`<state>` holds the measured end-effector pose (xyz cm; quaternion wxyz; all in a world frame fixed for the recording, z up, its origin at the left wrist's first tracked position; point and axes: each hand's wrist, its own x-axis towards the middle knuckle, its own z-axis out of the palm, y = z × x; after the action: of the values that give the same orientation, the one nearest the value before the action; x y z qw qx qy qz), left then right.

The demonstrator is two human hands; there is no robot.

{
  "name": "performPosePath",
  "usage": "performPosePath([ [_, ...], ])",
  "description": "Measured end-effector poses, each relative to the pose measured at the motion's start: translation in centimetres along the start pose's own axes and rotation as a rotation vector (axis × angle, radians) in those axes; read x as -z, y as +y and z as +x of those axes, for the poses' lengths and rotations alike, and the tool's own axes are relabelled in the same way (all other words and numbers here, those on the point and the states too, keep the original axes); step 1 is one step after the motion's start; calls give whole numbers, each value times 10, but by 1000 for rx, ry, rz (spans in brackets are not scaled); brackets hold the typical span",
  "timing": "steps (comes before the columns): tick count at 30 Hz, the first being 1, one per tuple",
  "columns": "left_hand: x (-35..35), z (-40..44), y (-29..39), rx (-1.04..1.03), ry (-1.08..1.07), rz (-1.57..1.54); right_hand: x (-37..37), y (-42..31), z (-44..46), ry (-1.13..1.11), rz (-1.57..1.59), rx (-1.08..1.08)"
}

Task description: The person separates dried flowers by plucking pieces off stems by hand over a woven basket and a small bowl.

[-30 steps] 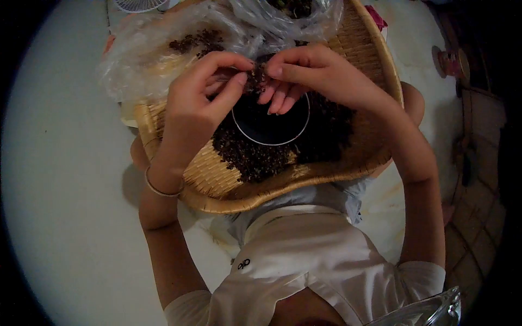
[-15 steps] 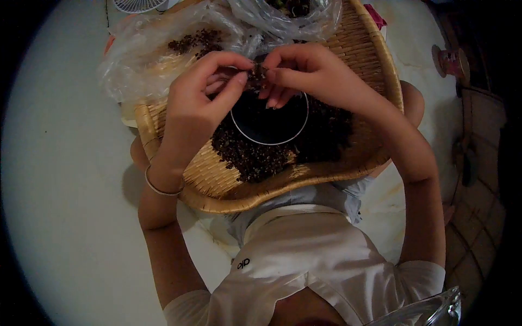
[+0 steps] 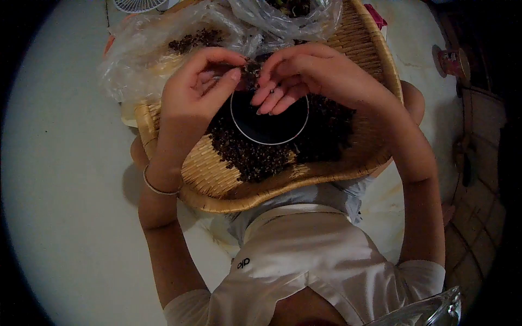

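Note:
My left hand (image 3: 198,84) is closed in a pinch on a small dark dried sprig (image 3: 250,73), held above a dark bowl with a thin white rim (image 3: 270,127). Right beside the sprig is my right hand (image 3: 299,76), its fingers loosely apart and the palm partly turned up. A small dark speck sits on those fingers. Whether its thumb and forefinger touch the sprig is hard to see. The bowl rests in a woven basket tray (image 3: 209,176), amid a spread of dark, crumbly dried plant bits (image 3: 255,163).
A clear plastic bag (image 3: 136,60) with more dark bits lies over the tray's far left. Another clear bag (image 3: 321,24) holds greenish-brown pieces. The tray sits across my lap. A white slotted basket (image 3: 138,4) is at the far left, and a reddish cup-like container (image 3: 454,62) at the right.
My right hand has opened from its pinch at the sprig and rolled palm-up, with its fingers lower. My left hand has shifted slightly left, still pinching.

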<state>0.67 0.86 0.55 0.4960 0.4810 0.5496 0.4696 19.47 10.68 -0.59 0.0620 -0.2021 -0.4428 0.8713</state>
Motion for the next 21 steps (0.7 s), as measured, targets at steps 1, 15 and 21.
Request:
performPosePath([
  [1,1,0,0,4,1,-20,0,-1,0,3,51,-30],
  [15,-3,-2,4,-17,13,60,-2,9,5,103,-234,140],
  [21,-3,-1,0,-63,-8,126,1,11,5,97,-246,141],
])
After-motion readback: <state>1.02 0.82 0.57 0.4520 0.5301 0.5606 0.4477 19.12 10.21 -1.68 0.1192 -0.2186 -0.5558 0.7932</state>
